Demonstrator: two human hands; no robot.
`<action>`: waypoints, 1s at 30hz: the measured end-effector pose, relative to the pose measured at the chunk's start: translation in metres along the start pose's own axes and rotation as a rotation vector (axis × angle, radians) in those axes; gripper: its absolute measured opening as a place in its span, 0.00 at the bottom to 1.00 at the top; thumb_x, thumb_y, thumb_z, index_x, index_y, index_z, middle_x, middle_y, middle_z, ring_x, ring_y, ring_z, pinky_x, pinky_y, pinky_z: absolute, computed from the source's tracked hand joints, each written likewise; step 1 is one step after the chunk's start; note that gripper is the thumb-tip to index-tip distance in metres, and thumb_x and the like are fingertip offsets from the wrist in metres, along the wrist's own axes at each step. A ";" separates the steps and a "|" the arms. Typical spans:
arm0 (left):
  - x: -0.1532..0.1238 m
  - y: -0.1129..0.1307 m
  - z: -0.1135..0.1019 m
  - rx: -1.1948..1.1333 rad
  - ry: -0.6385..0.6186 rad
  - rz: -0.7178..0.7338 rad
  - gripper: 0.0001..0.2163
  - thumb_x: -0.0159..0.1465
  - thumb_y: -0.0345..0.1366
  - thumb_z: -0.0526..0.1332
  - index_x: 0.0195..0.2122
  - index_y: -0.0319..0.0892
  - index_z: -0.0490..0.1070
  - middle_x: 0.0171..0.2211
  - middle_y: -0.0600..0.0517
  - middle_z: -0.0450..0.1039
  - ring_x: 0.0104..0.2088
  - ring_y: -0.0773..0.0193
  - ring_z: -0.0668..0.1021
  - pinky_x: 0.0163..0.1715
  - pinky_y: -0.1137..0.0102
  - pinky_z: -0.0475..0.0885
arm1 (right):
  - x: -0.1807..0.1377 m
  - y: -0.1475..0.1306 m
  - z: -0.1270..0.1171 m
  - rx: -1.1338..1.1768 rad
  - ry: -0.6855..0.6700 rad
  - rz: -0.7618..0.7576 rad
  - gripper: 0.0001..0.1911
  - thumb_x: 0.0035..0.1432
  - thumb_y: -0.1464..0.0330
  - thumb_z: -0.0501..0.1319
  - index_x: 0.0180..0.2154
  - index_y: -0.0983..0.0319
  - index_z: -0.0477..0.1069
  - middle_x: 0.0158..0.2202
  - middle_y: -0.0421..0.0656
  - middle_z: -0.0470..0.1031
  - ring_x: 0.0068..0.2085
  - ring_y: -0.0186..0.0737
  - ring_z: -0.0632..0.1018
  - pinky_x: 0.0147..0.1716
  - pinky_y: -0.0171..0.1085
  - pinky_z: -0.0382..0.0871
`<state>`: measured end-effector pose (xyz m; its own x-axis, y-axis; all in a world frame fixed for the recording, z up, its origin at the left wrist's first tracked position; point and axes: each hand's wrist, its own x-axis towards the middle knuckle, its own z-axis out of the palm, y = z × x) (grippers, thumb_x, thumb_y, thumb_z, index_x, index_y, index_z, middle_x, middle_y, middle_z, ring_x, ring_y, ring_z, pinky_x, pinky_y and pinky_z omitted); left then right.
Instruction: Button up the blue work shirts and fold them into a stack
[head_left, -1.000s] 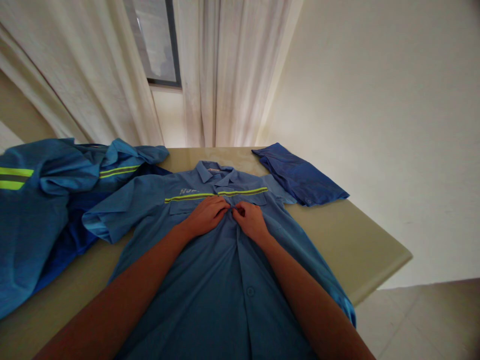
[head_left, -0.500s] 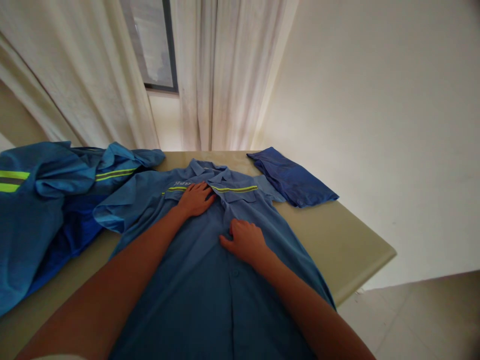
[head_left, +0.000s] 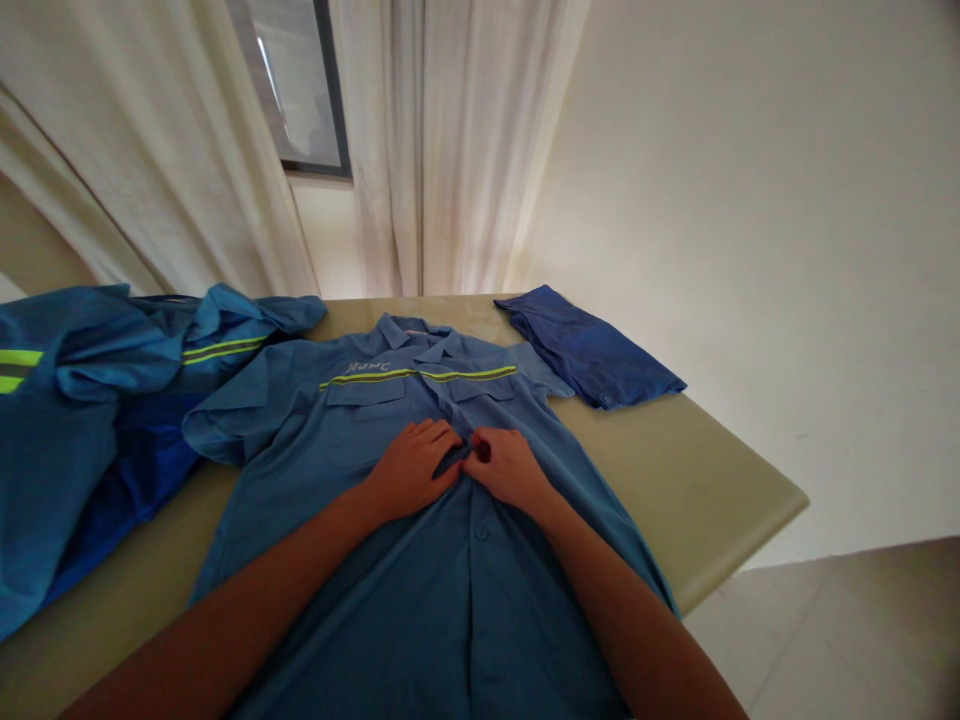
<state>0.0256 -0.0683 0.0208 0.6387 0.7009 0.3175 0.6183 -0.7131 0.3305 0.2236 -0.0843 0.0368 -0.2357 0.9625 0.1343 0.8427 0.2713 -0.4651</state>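
A blue short-sleeved work shirt with a yellow reflective chest stripe lies face up on a beige table, collar away from me. My left hand and my right hand meet at the shirt's front placket, just below the chest pockets. Both hands have their fingers curled and pinch the placket fabric between them. A button shows on the placket just below my hands. My forearms lie over the lower part of the shirt.
A heap of more blue garments with reflective stripes covers the table's left side. A folded darker blue garment lies at the far right corner. White curtains and a window hang behind the table. The table's right edge drops to a tiled floor.
Half a second ago my left hand lay flat near the collar and my right hand lower on the placket. Both have come together at the placket, a little lower than one second ago.
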 end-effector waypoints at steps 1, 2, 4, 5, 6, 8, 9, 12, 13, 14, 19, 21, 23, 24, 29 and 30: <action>-0.001 -0.001 0.000 -0.008 -0.017 0.006 0.09 0.68 0.38 0.60 0.47 0.45 0.73 0.45 0.47 0.77 0.45 0.53 0.76 0.47 0.58 0.69 | -0.001 -0.001 0.001 -0.020 0.004 0.014 0.03 0.56 0.69 0.64 0.31 0.60 0.76 0.28 0.39 0.78 0.29 0.37 0.74 0.32 0.35 0.56; -0.001 -0.003 0.000 -0.024 -0.037 0.014 0.08 0.69 0.37 0.60 0.46 0.45 0.73 0.44 0.48 0.77 0.45 0.54 0.76 0.46 0.59 0.69 | -0.002 -0.002 0.001 -0.044 0.007 0.033 0.03 0.56 0.70 0.63 0.32 0.60 0.77 0.28 0.40 0.78 0.30 0.38 0.75 0.32 0.35 0.56; 0.000 -0.010 -0.002 -0.064 -0.083 0.038 0.05 0.68 0.35 0.59 0.43 0.45 0.73 0.41 0.49 0.77 0.42 0.56 0.77 0.45 0.61 0.69 | -0.004 -0.005 0.002 -0.095 0.001 0.065 0.04 0.57 0.69 0.63 0.33 0.59 0.77 0.30 0.41 0.80 0.31 0.40 0.76 0.32 0.35 0.57; 0.001 -0.012 -0.003 -0.085 -0.101 0.050 0.04 0.67 0.34 0.60 0.41 0.45 0.73 0.39 0.50 0.77 0.41 0.57 0.77 0.44 0.63 0.69 | -0.004 -0.007 0.001 -0.116 -0.004 0.075 0.04 0.57 0.69 0.63 0.34 0.59 0.77 0.31 0.42 0.80 0.32 0.41 0.77 0.32 0.36 0.57; 0.001 -0.015 -0.004 -0.108 -0.109 0.055 0.03 0.66 0.33 0.60 0.40 0.45 0.73 0.38 0.51 0.77 0.40 0.59 0.78 0.43 0.64 0.70 | -0.005 -0.008 0.001 -0.132 -0.008 0.078 0.05 0.57 0.69 0.62 0.34 0.59 0.77 0.32 0.43 0.80 0.32 0.41 0.77 0.32 0.36 0.57; 0.002 -0.017 -0.005 -0.155 -0.106 0.042 0.03 0.64 0.31 0.61 0.38 0.45 0.73 0.37 0.52 0.77 0.38 0.60 0.78 0.41 0.66 0.70 | -0.006 -0.011 0.000 -0.152 0.000 0.065 0.05 0.58 0.69 0.61 0.34 0.59 0.77 0.33 0.43 0.81 0.32 0.41 0.77 0.32 0.36 0.56; 0.002 -0.017 -0.005 -0.172 -0.100 0.031 0.03 0.64 0.31 0.61 0.38 0.45 0.73 0.37 0.52 0.77 0.38 0.61 0.78 0.40 0.67 0.70 | -0.006 -0.012 0.000 -0.157 0.011 0.055 0.05 0.58 0.69 0.61 0.34 0.59 0.77 0.34 0.44 0.81 0.32 0.41 0.76 0.31 0.36 0.56; 0.002 -0.015 -0.003 -0.173 -0.074 0.007 0.04 0.66 0.32 0.60 0.41 0.44 0.73 0.39 0.51 0.78 0.39 0.61 0.79 0.41 0.67 0.70 | -0.005 -0.012 -0.002 -0.119 0.029 0.053 0.04 0.56 0.70 0.61 0.31 0.60 0.75 0.31 0.42 0.79 0.30 0.39 0.74 0.31 0.36 0.55; 0.001 -0.014 -0.002 -0.164 -0.069 0.006 0.05 0.67 0.33 0.60 0.42 0.44 0.73 0.40 0.51 0.78 0.40 0.60 0.79 0.42 0.67 0.71 | -0.005 -0.012 -0.002 -0.077 0.024 0.056 0.04 0.56 0.70 0.61 0.29 0.60 0.74 0.28 0.41 0.77 0.29 0.38 0.73 0.30 0.35 0.55; 0.001 -0.013 -0.001 -0.151 -0.065 0.009 0.06 0.67 0.33 0.59 0.44 0.44 0.74 0.41 0.50 0.78 0.42 0.59 0.79 0.43 0.66 0.71 | -0.004 -0.012 -0.003 -0.022 0.015 0.057 0.04 0.55 0.70 0.62 0.27 0.61 0.73 0.26 0.40 0.75 0.27 0.36 0.72 0.30 0.35 0.55; 0.002 -0.014 0.001 -0.087 -0.092 0.047 0.08 0.68 0.32 0.56 0.43 0.43 0.74 0.39 0.49 0.77 0.40 0.58 0.79 0.43 0.66 0.71 | -0.004 -0.009 -0.002 0.241 -0.029 0.028 0.07 0.56 0.70 0.61 0.26 0.62 0.72 0.22 0.36 0.69 0.25 0.32 0.69 0.29 0.32 0.56; 0.002 -0.015 0.000 -0.122 -0.092 0.052 0.08 0.68 0.31 0.56 0.42 0.43 0.74 0.38 0.50 0.77 0.39 0.59 0.78 0.42 0.67 0.70 | -0.004 -0.008 -0.001 0.248 -0.030 0.003 0.05 0.57 0.71 0.61 0.28 0.63 0.73 0.23 0.36 0.70 0.25 0.32 0.70 0.29 0.32 0.56; 0.002 -0.015 -0.001 -0.170 -0.087 0.045 0.08 0.68 0.30 0.56 0.43 0.43 0.74 0.39 0.50 0.77 0.39 0.60 0.78 0.42 0.67 0.70 | -0.003 -0.005 -0.001 0.237 -0.029 -0.010 0.05 0.58 0.71 0.61 0.29 0.63 0.73 0.23 0.36 0.70 0.26 0.32 0.69 0.29 0.32 0.56; 0.002 -0.015 -0.002 -0.185 -0.087 0.041 0.08 0.68 0.30 0.56 0.43 0.43 0.75 0.39 0.50 0.77 0.39 0.60 0.78 0.42 0.68 0.70 | -0.003 -0.004 -0.001 0.241 -0.034 -0.014 0.05 0.58 0.70 0.61 0.29 0.63 0.73 0.23 0.36 0.70 0.26 0.32 0.69 0.29 0.32 0.56; 0.002 -0.017 -0.003 -0.186 -0.102 0.037 0.09 0.68 0.31 0.55 0.44 0.43 0.75 0.40 0.49 0.77 0.41 0.59 0.79 0.43 0.67 0.70 | -0.003 -0.001 0.000 0.240 -0.043 -0.025 0.06 0.60 0.70 0.61 0.30 0.62 0.73 0.24 0.37 0.72 0.26 0.32 0.70 0.29 0.32 0.56; 0.002 -0.018 -0.004 -0.185 -0.105 0.037 0.10 0.69 0.31 0.55 0.44 0.43 0.75 0.40 0.49 0.77 0.41 0.59 0.79 0.43 0.67 0.70 | -0.003 -0.001 0.000 0.222 -0.035 -0.016 0.06 0.60 0.70 0.61 0.30 0.62 0.73 0.24 0.37 0.72 0.26 0.32 0.70 0.29 0.32 0.56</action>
<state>0.0147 -0.0540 0.0190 0.7095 0.6620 0.2413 0.5052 -0.7167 0.4807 0.2234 -0.0874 0.0373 -0.2682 0.9566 0.1141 0.7126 0.2767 -0.6446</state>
